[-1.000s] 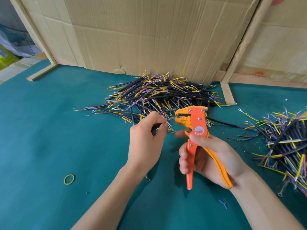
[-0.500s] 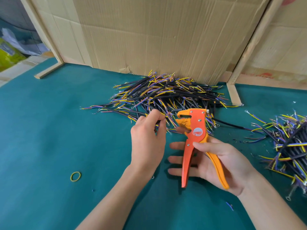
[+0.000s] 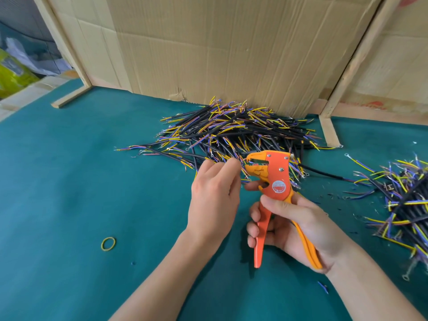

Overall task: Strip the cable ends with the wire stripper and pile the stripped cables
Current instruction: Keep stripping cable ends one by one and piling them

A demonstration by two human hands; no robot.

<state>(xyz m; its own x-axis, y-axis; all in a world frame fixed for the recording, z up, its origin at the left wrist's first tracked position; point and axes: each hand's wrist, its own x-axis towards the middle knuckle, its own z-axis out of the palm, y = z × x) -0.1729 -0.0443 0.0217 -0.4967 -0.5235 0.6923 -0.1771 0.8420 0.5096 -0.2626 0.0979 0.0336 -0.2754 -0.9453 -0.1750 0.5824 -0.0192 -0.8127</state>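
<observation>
Over the teal felt table point(image 3: 69, 181), our left hand point(image 3: 213, 200) pinches a thin wire end into the orange wire stripper point(image 3: 273, 181), whose handles our right hand point(image 3: 289, 223) grips, ready to squeeze.

Right hand point(image 3: 298, 225) grips the orange wire stripper point(image 3: 273, 181); left hand point(image 3: 213, 195) pinches a wire at its head, above the green worktop point(image 3: 69, 193).

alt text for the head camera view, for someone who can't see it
A person's right hand grips an orange wire stripper while the left hand feeds a wire end toward its jaws. Cable piles lie behind and at right on a green table.
</observation>
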